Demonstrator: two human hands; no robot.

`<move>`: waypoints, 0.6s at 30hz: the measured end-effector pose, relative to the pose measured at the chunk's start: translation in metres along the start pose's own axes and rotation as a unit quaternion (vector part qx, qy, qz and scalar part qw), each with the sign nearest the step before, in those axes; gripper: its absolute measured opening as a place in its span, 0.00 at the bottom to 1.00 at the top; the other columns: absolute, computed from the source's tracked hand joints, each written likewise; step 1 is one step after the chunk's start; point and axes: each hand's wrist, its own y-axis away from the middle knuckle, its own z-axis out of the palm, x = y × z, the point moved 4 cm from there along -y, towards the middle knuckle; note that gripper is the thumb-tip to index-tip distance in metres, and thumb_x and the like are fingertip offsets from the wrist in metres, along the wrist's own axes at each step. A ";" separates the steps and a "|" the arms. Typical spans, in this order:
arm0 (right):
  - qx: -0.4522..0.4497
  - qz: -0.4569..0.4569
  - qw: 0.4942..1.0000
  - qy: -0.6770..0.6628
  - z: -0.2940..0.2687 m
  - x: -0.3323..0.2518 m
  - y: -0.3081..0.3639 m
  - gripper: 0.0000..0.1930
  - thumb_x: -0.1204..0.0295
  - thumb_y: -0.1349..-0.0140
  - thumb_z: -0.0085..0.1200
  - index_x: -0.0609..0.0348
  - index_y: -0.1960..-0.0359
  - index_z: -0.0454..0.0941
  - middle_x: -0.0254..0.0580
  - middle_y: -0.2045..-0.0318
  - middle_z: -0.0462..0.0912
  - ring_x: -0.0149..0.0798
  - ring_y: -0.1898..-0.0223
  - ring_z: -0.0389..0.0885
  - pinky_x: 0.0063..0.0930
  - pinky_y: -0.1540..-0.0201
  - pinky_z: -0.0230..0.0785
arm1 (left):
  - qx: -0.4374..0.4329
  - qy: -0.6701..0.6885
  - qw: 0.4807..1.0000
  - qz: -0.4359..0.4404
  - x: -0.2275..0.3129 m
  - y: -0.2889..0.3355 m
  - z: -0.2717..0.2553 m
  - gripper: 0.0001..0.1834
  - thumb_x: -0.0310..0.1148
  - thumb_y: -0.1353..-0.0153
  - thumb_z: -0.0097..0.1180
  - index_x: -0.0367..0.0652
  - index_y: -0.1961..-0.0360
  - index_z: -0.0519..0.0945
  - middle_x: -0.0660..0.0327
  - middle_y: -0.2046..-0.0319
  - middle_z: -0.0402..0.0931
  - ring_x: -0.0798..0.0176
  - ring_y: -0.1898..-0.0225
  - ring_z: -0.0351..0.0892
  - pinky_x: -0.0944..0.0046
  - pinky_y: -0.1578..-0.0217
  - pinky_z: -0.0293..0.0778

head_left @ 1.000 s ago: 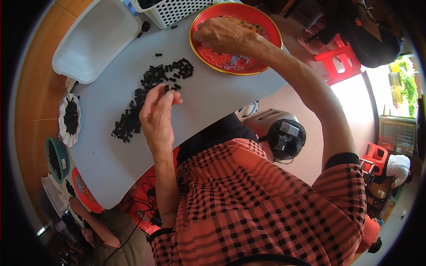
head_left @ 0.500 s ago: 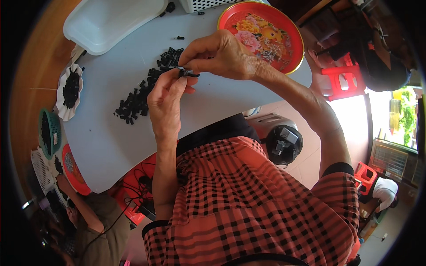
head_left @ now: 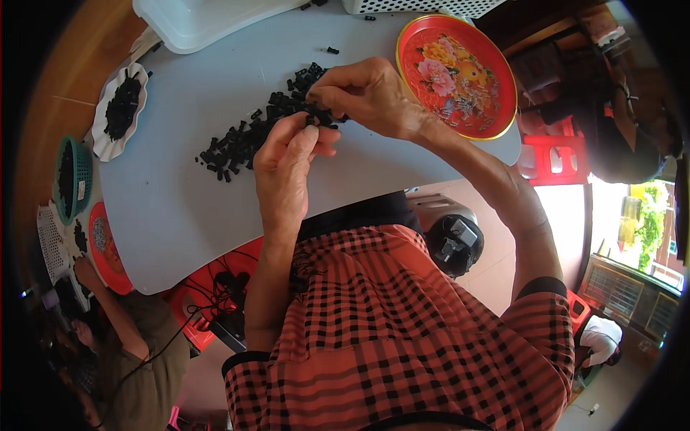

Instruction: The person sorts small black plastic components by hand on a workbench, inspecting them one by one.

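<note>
My left hand [head_left: 284,169] is closed, thumb against fingers, on a small black plastic part [head_left: 310,121] at its fingertips. Just above it my right hand [head_left: 377,97] is pinched, thumb to forefinger; whatever lies between those fingertips is hidden or too small to name. Under and beyond both hands spreads a loose pile of small black plastic parts [head_left: 237,144] on the pale grey-blue table [head_left: 172,215]. To the right of my right hand lies a round red flowered tray [head_left: 407,86] with a gold rim, with many small metal pieces [head_left: 460,108] scattered in it.
A white wavy dish [head_left: 108,149] of thin black pieces and a green basket [head_left: 84,183] stand at the left. A white basin [head_left: 194,32] and a white perforated basket [head_left: 424,6] line the far edge. At lower left another person's arm [head_left: 118,316] reaches toward a red tray [head_left: 118,276].
The view has shifted, so table and trays sit differently in the picture. My right fingertips have lifted slightly off the part in my left hand, which keeps its hold.
</note>
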 end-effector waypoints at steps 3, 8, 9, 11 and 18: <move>0.023 -0.203 0.964 0.169 0.005 -0.012 -0.026 0.07 0.76 0.46 0.56 0.61 0.66 0.83 0.40 0.72 0.83 0.34 0.73 0.82 0.26 0.69 0.75 | 0.013 -0.034 0.999 0.018 0.001 0.009 -0.009 0.13 0.29 0.37 0.51 0.31 0.55 0.75 0.55 0.68 0.80 0.68 0.68 0.76 0.68 0.62 0.72; -0.126 -0.272 0.914 0.273 0.032 -0.014 -0.069 0.08 0.77 0.47 0.55 0.62 0.65 0.80 0.44 0.67 0.82 0.46 0.69 0.81 0.35 0.64 0.74 | 0.037 -0.034 0.999 0.002 -0.007 0.017 -0.023 0.14 0.29 0.37 0.52 0.30 0.55 0.74 0.55 0.68 0.80 0.68 0.69 0.75 0.69 0.60 0.70; -0.129 -0.273 0.913 0.274 0.035 -0.012 -0.072 0.08 0.77 0.47 0.55 0.62 0.65 0.80 0.44 0.67 0.82 0.46 0.69 0.81 0.35 0.64 0.74 | 0.030 -0.043 0.999 0.007 -0.006 0.017 -0.022 0.14 0.30 0.37 0.52 0.30 0.55 0.74 0.55 0.69 0.80 0.68 0.69 0.75 0.69 0.60 0.70; -0.176 -0.257 0.893 0.326 0.043 -0.009 -0.076 0.07 0.76 0.48 0.56 0.62 0.66 0.80 0.44 0.68 0.81 0.48 0.69 0.80 0.36 0.65 0.73 | 0.024 -0.048 0.998 0.011 -0.005 0.017 -0.021 0.14 0.30 0.37 0.52 0.30 0.55 0.74 0.55 0.69 0.80 0.68 0.69 0.75 0.69 0.61 0.70; -0.201 -0.196 0.857 0.431 0.057 -0.015 -0.076 0.03 0.77 0.50 0.55 0.63 0.73 0.77 0.44 0.74 0.78 0.49 0.70 0.79 0.39 0.65 0.73 | 0.015 -0.035 0.999 -0.007 -0.006 0.017 -0.022 0.15 0.31 0.37 0.52 0.30 0.54 0.74 0.55 0.69 0.80 0.68 0.69 0.75 0.69 0.61 0.70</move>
